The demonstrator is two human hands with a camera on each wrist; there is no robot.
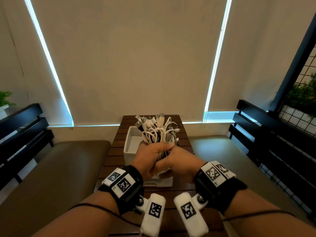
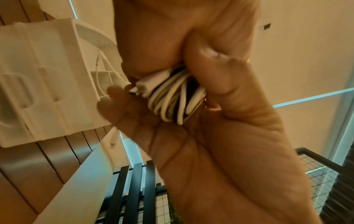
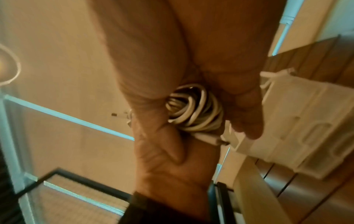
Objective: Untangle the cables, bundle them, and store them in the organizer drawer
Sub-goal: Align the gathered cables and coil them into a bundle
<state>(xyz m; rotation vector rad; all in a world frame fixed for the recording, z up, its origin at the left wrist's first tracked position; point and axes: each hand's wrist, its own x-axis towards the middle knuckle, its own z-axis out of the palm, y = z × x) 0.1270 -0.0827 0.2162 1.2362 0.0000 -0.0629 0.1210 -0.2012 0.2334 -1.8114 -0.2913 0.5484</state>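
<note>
Roller blinds (image 1: 133,57) fill the far wall, lit strips at their edges; black slatted bench backs (image 1: 25,127) flank me on both sides, cushioned seats below.

Slatted wooden table (image 1: 118,147) runs narrow and straight away from me; its left and right edges drop to the seats just beside the organizer, so side room on the tabletop is slim; bare slats show beyond the far end and near my wrists.

White organizer (image 1: 131,149) sits mid-table with its drawer (image 1: 132,134) pulled open toward the far side; in the left wrist view the organizer (image 2: 44,84) lies just beside my fingers.

Cable bundle (image 1: 157,132) is up in the air over the open drawer, not touching it that I can tell; long axis runs away from me and upward; connector ends fan out at the far top, coiled loops sit at my end.

Left hand (image 1: 150,158) wraps the lower bundle, fingers curled tight around it; right hand (image 1: 177,165) clamps the same bundle from the other side, pressed against the left; wrist views confirm white and dark strands (image 2: 172,100) (image 3: 195,112) squeezed between palms.
</note>
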